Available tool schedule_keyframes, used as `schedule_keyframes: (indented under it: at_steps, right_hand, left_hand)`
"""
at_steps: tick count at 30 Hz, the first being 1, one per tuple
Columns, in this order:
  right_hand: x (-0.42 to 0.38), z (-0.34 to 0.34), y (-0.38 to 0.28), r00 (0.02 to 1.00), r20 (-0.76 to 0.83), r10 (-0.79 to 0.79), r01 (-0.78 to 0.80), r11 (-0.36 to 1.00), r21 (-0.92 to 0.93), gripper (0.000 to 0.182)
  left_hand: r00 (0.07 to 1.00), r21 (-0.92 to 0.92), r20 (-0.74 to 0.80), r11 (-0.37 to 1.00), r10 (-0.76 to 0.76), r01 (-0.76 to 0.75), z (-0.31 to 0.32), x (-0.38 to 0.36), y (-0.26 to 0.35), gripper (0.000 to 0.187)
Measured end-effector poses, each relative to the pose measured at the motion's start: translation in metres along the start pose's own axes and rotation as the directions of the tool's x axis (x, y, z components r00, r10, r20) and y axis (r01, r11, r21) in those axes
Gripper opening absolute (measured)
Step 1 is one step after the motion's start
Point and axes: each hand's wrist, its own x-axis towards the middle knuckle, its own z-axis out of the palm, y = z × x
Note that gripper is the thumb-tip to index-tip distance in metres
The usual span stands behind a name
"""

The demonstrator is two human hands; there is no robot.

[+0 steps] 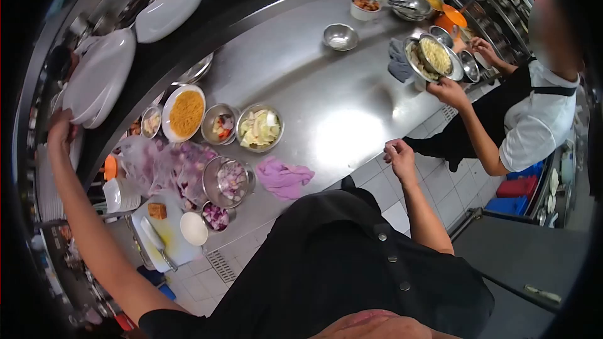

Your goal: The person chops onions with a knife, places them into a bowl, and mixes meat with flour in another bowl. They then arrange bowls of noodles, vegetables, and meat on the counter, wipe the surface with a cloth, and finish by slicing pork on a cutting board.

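Observation:
My left hand point(61, 128) reaches up to the shelf at the left, with its fingers closed on the rim of a white oval plate point(103, 78). More white plates point(53, 182) are stacked under and beside it. My right hand point(401, 158) hangs over the floor by the counter's edge, fingers loosely curled, with nothing visible in them. On the counter between my hands are a bowl of cut cabbage point(259, 129), a purple cloth point(284, 177) and a steel bowl of chopped onion point(231, 179).
A co-worker point(524, 113) at the right holds a bowl of noodles point(434, 55) over the steel counter point(282, 81). A knife point(157, 242) lies on a white cutting board point(179, 251). Nearby are a dish of orange noodles point(186, 114) and a bag of onions point(166, 163).

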Motion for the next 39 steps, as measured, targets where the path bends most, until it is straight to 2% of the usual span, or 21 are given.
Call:
schedule_keyframes:
  at_steps: [1,3,5,7,9,11,13,15,16,17,18,19,20,22,23,24,27,29,35,39]
  right_hand:
    - [0.001,-0.005,0.002,1.0,-0.007,-0.007,0.007,1.0,0.016,0.011]
    - [0.005,-0.017,0.004,1.0,-0.019,-0.02,0.02,1.0,0.002,0.011]
    - [0.012,-0.032,0.006,0.999,-0.032,-0.029,0.029,1.0,-0.006,0.011]
    - [0.014,-0.05,0.014,0.998,-0.062,-0.019,0.019,1.0,0.009,0.01]
    - [0.018,-0.07,0.025,0.997,-0.073,-0.01,0.012,0.999,0.032,0.011]
    - [0.022,-0.087,0.032,0.995,-0.096,-0.009,0.015,0.998,0.059,0.011]
    - [0.02,-0.105,0.033,0.995,-0.101,0.023,-0.013,0.995,0.101,0.011]
    - [0.019,-0.125,0.046,0.994,-0.105,0.005,0.003,0.997,0.071,0.012]
    - [0.021,-0.133,0.052,0.996,-0.092,-0.013,0.017,0.999,0.043,0.012]
    - [0.019,-0.14,0.056,0.995,-0.102,0.002,0.006,0.997,0.079,0.013]
    - [0.02,-0.148,0.066,0.989,-0.138,0.046,-0.037,0.997,0.066,0.014]
    - [0.021,-0.159,0.079,0.987,-0.146,0.064,-0.055,0.996,0.07,0.015]
    - [0.02,-0.17,0.091,0.984,-0.157,0.087,-0.076,0.994,0.073,0.016]
    - [0.012,-0.192,0.11,0.972,-0.204,0.118,-0.096,0.989,0.115,0.016]
    - [0.007,-0.202,0.117,0.963,-0.229,0.144,-0.124,0.987,0.1,0.015]
    - [0.001,-0.212,0.129,0.95,-0.259,0.172,-0.154,0.984,0.089,0.014]
    - [-0.018,-0.243,0.178,0.924,-0.304,0.233,-0.194,0.969,0.153,0.012]
    - [-0.033,-0.259,0.201,0.892,-0.352,0.282,-0.234,0.957,0.175,0.011]
    - [-0.073,-0.294,0.272,0.795,-0.457,0.399,-0.317,0.916,0.248,0.007]
    - [-0.092,-0.304,0.289,0.745,-0.481,0.462,-0.347,0.884,0.312,0.007]
  left_hand:
    - [0.997,-0.089,0.017,0.994,-0.069,0.071,0.0,-0.017,0.011,0.024]
    - [0.99,-0.287,-0.035,0.951,-0.134,0.118,-0.018,-0.001,-0.016,0.011]
    - [0.997,-0.263,0.072,0.965,0.009,0.01,-0.059,-0.012,-0.039,0.018]
    - [0.974,-0.216,0.199,0.974,0.111,-0.067,-0.076,-0.073,-0.022,0.034]
    - [0.989,-0.418,-0.029,0.896,0.148,-0.147,-0.024,-0.18,0.032,0.058]
    - [0.925,-0.46,0.212,0.867,0.315,-0.19,0.013,-0.249,0.066,0.074]
    - [0.895,-0.544,0.207,0.807,0.394,-0.23,0.089,-0.322,0.119,0.069]
    - [0.911,-0.571,0.193,0.797,0.364,-0.197,0.162,-0.372,0.163,0.066]
    - [0.891,-0.585,0.247,0.792,0.38,-0.175,0.198,-0.391,0.187,0.066]
    - [0.881,-0.569,0.196,0.782,0.43,-0.255,0.239,-0.399,0.19,0.065]
    - [0.822,-0.619,0.292,0.751,0.49,-0.228,0.271,-0.418,0.225,0.063]
    - [0.784,-0.678,0.378,0.724,0.492,-0.127,0.314,-0.412,0.223,0.06]
    - [0.698,-0.701,0.419,0.695,0.581,-0.158,0.342,-0.423,0.254,0.059]
    - [0.666,-0.728,0.473,0.681,0.577,-0.073,0.399,-0.454,0.298,0.055]
    - [0.655,-0.76,0.5,0.649,0.567,0.018,0.439,-0.462,0.31,0.055]
    - [0.628,-0.72,0.549,0.694,0.551,0.021,0.464,-0.476,0.326,0.057]
    - [0.585,-0.61,0.649,0.792,0.486,0.019,0.53,-0.516,0.374,0.053]
    - [0.592,-0.554,0.648,0.83,0.479,-0.065,0.565,-0.544,0.405,0.051]
    - [0.54,-0.524,0.695,0.849,0.474,-0.071,0.627,-0.613,0.469,0.052]
    - [0.564,-0.524,0.65,0.838,0.509,-0.152,0.678,-0.64,0.487,0.055]
